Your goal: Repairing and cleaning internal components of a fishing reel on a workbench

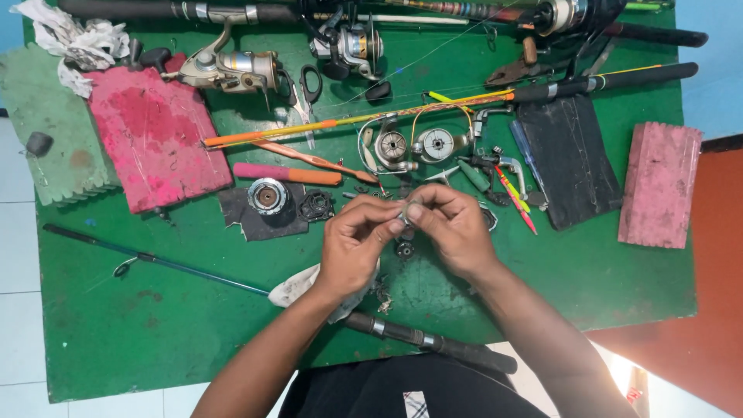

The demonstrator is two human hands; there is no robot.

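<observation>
- Centrally, a small silvery metal reel part (405, 212) sits pinched between the fingertips of both hands, held just above the green-painted wooden bench (155, 325) — too small to tell its exact shape.
- Left hand (354, 244) is curled, thumb and forefinger gripping the part from the left.
- Right hand (453, 228) grips the same part from the right, fingers bent inward and touching those of the left.
- Just below the hands lies a small dark round piece (403, 249), and under the left wrist a crumpled white rag (298, 285).
- Left of the hands, a silver round spool (267, 195) and a black gear housing (316, 205) rest on a dark cloth scrap (259, 224).
- Beyond the hands, two opened silver reel bodies (414, 145) lie beside an orange-and-yellow rod (325, 125).
- Farther out — a pink foam block (155, 147) on the left, a black flat pad (569, 159) on the right.
</observation>
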